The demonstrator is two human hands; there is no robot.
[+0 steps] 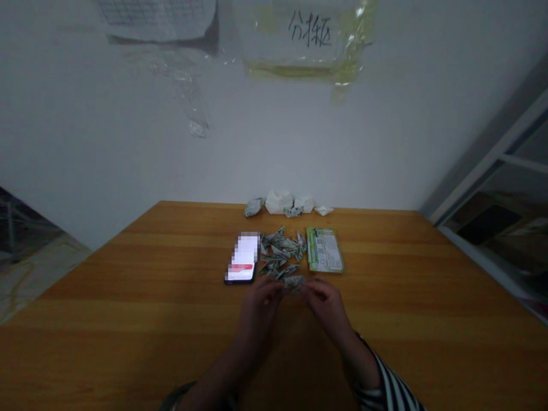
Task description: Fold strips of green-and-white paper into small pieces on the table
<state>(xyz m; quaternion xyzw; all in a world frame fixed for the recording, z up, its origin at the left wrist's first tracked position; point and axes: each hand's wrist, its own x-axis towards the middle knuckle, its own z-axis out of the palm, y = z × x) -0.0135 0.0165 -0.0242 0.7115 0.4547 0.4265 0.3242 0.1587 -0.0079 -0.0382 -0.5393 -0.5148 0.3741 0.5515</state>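
Left hand: the left hand (260,298) sits low over the table, fingertips drawn together and pinching the left end of the folded paper piece (294,282).
Right hand: the right hand (326,302), with a striped sleeve behind it, has its fingertips closed on the other end of the same piece.
Held item: small, printed green and white, held between both hands just above the wooden table (128,319), at the near edge of the pile.
Pile: a heap of folded pieces (282,254) of the same print lies just beyond the hands (count not readable in this light).
Phone: a phone (242,258), screen lit, lies flat just left of the heap.
Printed sheet: a green-bordered sheet (325,250) lies flat just right of the heap.
Back edge: white folded scraps (285,202) sit against the wall.
Wall: a clear bag (308,40) with handwritten characters hangs high up.
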